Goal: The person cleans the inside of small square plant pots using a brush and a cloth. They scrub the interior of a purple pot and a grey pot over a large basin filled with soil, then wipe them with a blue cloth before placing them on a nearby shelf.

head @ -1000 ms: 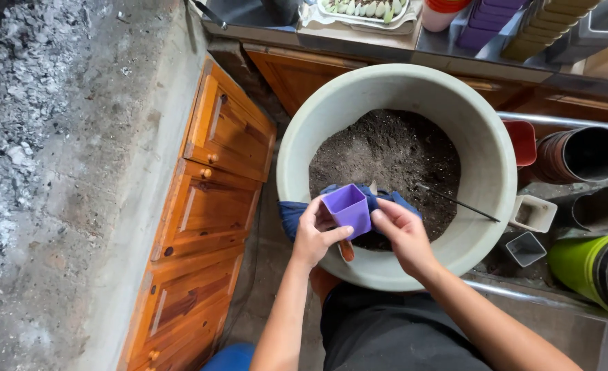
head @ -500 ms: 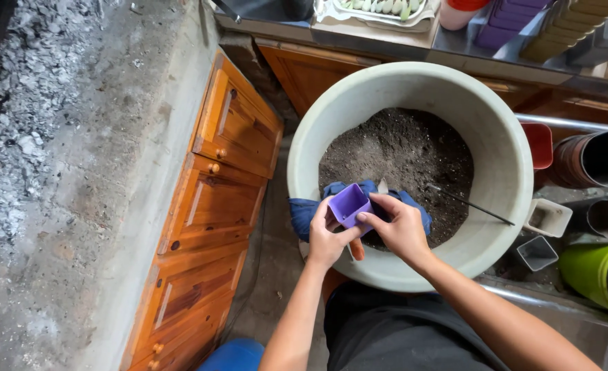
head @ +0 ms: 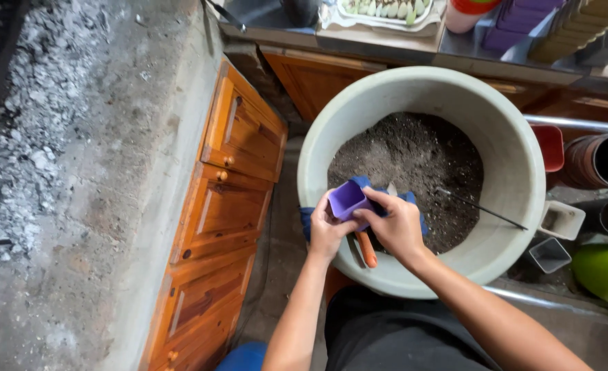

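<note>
I hold a small purple square pot with both hands, just over the near rim of the big pale basin of dark soil. My left hand has its fingers curled shut around the left wall of the pot, and my right hand closes over its right side from above. The open mouth of the pot faces up and a little away from me. Both hands touch it, so neither is nearer. Under my hands lies something blue, perhaps a cloth, and an orange handle points toward me; what it belongs to is hidden. A thin dark rod lies on the soil to my right.
</note>
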